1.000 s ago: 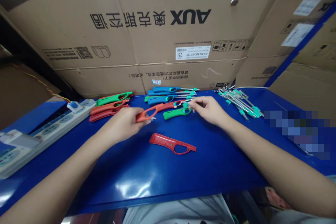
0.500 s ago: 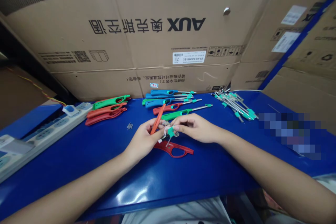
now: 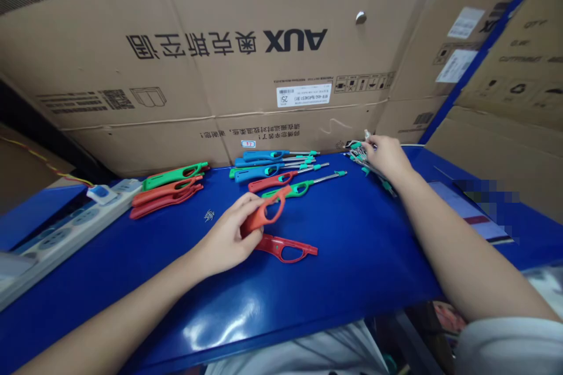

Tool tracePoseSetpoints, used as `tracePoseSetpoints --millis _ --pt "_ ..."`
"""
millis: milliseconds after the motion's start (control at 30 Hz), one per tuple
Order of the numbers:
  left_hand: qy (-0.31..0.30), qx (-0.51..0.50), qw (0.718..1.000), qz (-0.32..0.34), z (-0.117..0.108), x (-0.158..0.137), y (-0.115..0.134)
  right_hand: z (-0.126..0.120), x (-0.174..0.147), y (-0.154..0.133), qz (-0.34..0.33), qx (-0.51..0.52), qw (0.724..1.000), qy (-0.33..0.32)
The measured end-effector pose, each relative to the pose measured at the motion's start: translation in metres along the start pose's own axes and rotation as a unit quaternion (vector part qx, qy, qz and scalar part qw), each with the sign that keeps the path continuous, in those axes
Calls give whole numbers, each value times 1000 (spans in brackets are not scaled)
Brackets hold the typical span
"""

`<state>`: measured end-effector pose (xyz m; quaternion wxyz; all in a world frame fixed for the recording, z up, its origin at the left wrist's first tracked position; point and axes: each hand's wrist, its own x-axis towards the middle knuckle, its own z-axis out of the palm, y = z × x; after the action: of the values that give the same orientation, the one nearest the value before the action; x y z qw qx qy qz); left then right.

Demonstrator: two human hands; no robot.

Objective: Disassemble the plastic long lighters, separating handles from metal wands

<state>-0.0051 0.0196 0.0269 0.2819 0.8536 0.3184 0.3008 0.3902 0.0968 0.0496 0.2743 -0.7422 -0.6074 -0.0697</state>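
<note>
My left hand (image 3: 233,234) is closed around an orange-red lighter casing (image 3: 269,209), its oval finger loop pointing up and right. Just below lies a red lighter casing (image 3: 292,250) on the blue table, partly covered by that hand. At the back right, my right hand (image 3: 389,158) pinches a lighter's inner part (image 3: 368,136) with a whitish end; the rest of it is hidden. It is over a pile of metal lighter rods (image 3: 358,154) with green triggers.
Lighters with metal rods (image 3: 281,176) in blue, red and green lie at the back middle. Green, orange and red casings (image 3: 169,187) are stacked at the left. Tiny metal pieces (image 3: 209,215) lie nearby. A power strip (image 3: 79,220) runs along the left; a cardboard box (image 3: 211,88) walls the back.
My right hand has left my left hand and moved right to the pile of rods. The mechanism between my hands is gone from there; my left hand has turned the orange-red casing.
</note>
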Motion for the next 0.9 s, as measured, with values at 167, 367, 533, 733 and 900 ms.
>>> tracePoseSetpoints --millis 167,367,533,733,900 --pt "-150 4 988 33 -3 -2 3 19 3 28 50 -61 996 -42" --pt "-194 21 980 38 -9 0 -1 23 -11 -5 -39 -46 998 -28" --pt "-201 33 978 42 -8 1 -5 34 -47 -64 -299 81 939 -150" --pt "-221 41 974 26 -13 4 -8 40 -76 -95 -358 119 893 -245" --pt "-235 82 968 17 -26 5 -2 30 -76 -92 -323 133 886 -306"
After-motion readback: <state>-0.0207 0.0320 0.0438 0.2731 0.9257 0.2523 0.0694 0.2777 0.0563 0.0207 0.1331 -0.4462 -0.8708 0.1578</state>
